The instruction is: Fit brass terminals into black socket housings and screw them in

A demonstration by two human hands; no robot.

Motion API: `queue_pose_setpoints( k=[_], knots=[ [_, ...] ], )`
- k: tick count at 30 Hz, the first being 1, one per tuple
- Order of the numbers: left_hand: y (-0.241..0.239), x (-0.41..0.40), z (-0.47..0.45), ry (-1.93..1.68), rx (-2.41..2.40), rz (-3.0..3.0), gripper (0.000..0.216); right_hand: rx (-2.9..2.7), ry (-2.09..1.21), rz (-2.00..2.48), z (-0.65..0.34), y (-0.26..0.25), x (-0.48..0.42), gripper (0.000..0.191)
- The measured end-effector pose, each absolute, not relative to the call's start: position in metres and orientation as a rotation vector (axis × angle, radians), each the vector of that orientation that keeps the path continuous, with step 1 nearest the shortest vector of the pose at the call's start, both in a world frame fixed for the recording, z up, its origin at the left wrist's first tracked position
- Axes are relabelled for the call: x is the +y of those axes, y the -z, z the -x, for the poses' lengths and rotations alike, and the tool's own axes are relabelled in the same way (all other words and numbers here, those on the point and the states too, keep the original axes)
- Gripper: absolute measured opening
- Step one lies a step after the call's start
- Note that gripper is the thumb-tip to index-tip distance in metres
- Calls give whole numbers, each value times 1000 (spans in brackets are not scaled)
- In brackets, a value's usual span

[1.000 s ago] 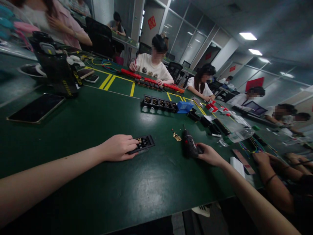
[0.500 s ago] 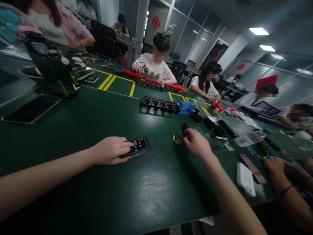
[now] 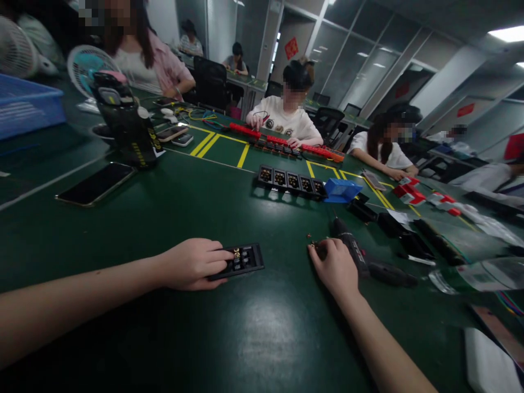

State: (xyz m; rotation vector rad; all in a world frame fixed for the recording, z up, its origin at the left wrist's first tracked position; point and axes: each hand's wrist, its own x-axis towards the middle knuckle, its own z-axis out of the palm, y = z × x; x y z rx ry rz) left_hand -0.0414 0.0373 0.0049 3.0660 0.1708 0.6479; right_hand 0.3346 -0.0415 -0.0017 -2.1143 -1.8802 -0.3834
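My left hand [image 3: 196, 265] is closed round the left end of a black plastic housing [image 3: 256, 257] on the green table, a finger pressing by the small brass pieces [image 3: 236, 252] in its slots. My right hand [image 3: 338, 270] is lowered over small brass parts [image 3: 313, 245], fingers curled down to them; its fingertips partly hide the parts, and what is between them I cannot make out. Just beyond that hand a black power screwdriver [image 3: 347, 240] lies on the table, its bit pointing away from me.
Filled black housings [image 3: 292, 183] stand in a row ahead, beside a blue bin [image 3: 343, 190]. To the right are black housings [image 3: 393, 226] and a plastic bottle [image 3: 483, 275]. At left lie a phone [image 3: 96, 184] and a black bag [image 3: 126, 120]. A person [image 3: 286, 117] works across the table.
My right hand has let go of the power screwdriver, which now lies on the table, and has moved to the small brass parts. My left hand stays on the housing. The view has swung left.
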Motion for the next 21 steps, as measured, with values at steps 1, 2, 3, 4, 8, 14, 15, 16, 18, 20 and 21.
queue_pose_setpoints(
  k=[1,2,3,4,8,14,15,16,18,20,21],
  knots=[
    [-5,37,42,-640,178,-3064,11,-1928,396,2111,-335,0,-43,29],
    [-5,37,42,-629,186,-3062,11,-1983,405,2104,-336,-2,-44,29],
    [-5,37,42,-615,195,-3060,11,-2038,411,2095,-336,-4,-45,29],
    [-5,37,42,-601,201,-3057,11,-2084,419,2089,-336,-5,-46,29],
    [-4,37,42,-593,202,-3042,10,-2192,431,2065,-335,-7,-46,26],
    [-3,37,43,-606,199,-3036,11,-1986,128,1784,-324,-4,-49,20],
    [-2,37,44,-603,201,-3036,11,-1891,9,1722,-321,-4,-50,19],
    [-2,37,44,-599,204,-3037,11,-1774,-131,1672,-317,-4,-52,19],
    [0,38,45,-597,211,-3036,12,-1499,-446,1599,-309,-5,-56,23],
    [1,38,45,-597,212,-3031,13,-1224,-732,1515,-302,-6,-58,28],
    [1,38,45,-598,208,-3028,13,-1114,-851,1459,-299,-6,-58,30]
  ],
)
